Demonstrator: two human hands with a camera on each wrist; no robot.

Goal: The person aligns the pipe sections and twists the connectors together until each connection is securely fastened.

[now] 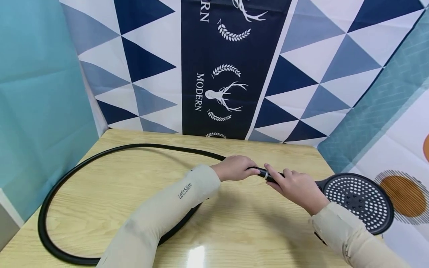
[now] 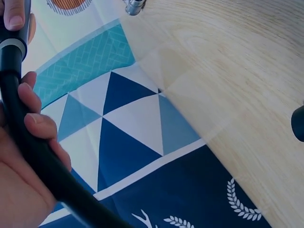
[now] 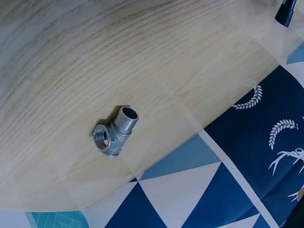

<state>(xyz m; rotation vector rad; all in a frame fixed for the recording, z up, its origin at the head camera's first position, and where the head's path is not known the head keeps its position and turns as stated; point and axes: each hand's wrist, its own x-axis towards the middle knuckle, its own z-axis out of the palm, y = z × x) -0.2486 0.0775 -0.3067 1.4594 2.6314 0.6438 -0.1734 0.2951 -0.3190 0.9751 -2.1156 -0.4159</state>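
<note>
A black hose (image 1: pixel 42 223) lies in a wide loop on the wooden table. My left hand (image 1: pixel 236 168) grips it close to its end, fingers curled round it, as the left wrist view shows hose (image 2: pixel 40 161) across the palm. To the right, my right hand (image 1: pixel 299 189) holds the handle of a round black shower head (image 1: pixel 355 203) with a perforated face, its index finger stretched along the handle. A pale ring (image 1: pixel 266 174) shows at the joint between the two hands, where hose and handle meet in line. Most of the handle is hidden by the right hand.
A metal threaded tee fitting (image 3: pixel 115 133) lies on the table (image 3: pixel 57 95) in the right wrist view. A black cylindrical end (image 3: pixel 285 13) shows at that view's top right. Patterned cloth (image 1: pixel 214 93) hangs behind the table, with teal cloth (image 1: pixel 37 93) at left.
</note>
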